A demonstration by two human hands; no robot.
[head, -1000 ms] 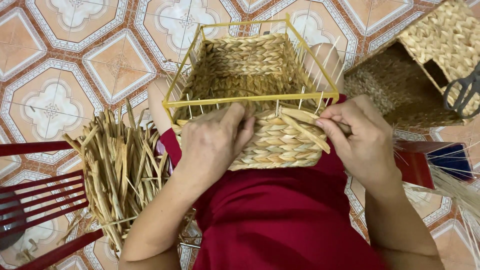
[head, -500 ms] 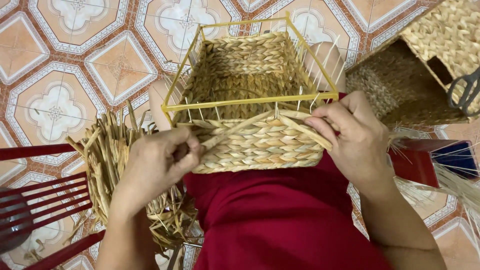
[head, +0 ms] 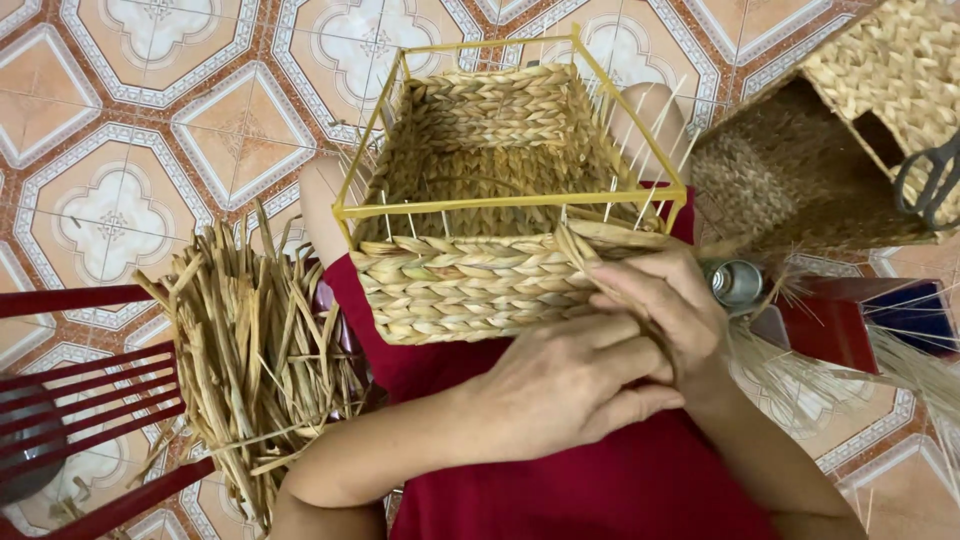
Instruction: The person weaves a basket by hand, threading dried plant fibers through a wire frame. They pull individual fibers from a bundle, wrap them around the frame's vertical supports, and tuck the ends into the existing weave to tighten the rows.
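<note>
A half-woven basket [head: 480, 230] on a yellow frame [head: 510, 205] rests on the red lap, just ahead of both sets of fingers. The right hand [head: 665, 300] pinches a strand [head: 600, 245] at the basket's near corner, fingers closed on it. The left hand [head: 560, 385] lies beneath, fingers together, touching the right. Loose straw [head: 250, 350] lies well left of them.

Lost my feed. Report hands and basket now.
Both hands, left and right, on basket front corner, right pinching a straw strand. Straw pile aside, nothing blocking.
</note>
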